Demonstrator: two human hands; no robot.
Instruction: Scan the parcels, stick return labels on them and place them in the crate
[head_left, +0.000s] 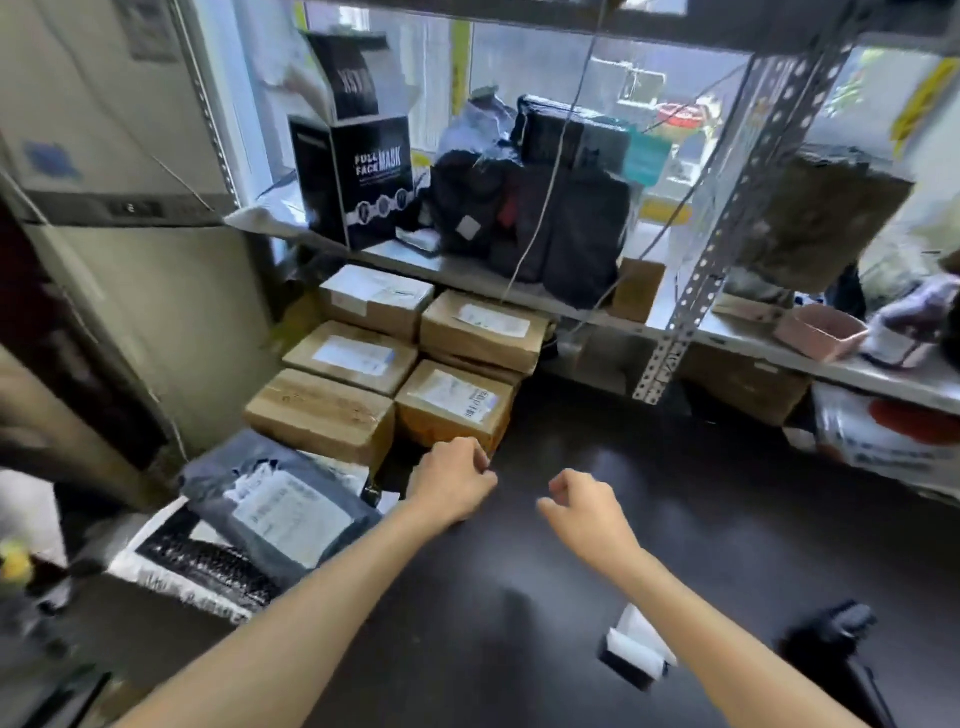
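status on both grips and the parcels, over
Left grip curled at the front labelled box, hold unclear. Right grip loosely curled, empty. Grey mailer lies off to the left, not in the way.

Our left hand (451, 480) is curled, knuckles just in front of a labelled box (457, 408); can't tell if it grips anything. Right hand (587, 512) hangs loosely curled, empty, over the dark table (675, 519). More boxes (353, 358) stacked behind, under a shelf (467, 273). Grey mailer (280, 512) lies to the left.
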